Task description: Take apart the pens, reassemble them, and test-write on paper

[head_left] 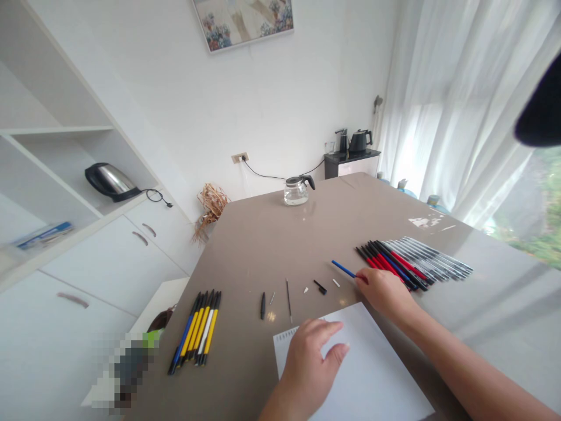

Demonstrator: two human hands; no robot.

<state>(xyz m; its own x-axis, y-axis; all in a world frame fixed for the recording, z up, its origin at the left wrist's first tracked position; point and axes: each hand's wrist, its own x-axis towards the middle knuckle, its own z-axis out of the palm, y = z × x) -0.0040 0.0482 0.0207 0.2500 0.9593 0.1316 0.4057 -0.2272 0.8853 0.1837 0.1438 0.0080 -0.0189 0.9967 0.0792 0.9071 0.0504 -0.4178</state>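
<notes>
My right hand is closed on one end of a blue pen, whose tip points up and to the left over the brown table. My left hand rests with loose, spread fingers on the near left corner of a white sheet of paper and holds nothing. Small loose pen parts lie just beyond the paper: a black cap, a thin refill, a short black piece and tiny white bits. A row of red, blue, black and clear pens lies right of my right hand.
A bundle of yellow, blue, black and white pens lies at the table's left edge. A glass coffee pot stands at the far end. White shelves with a kettle line the left wall; curtains hang at right.
</notes>
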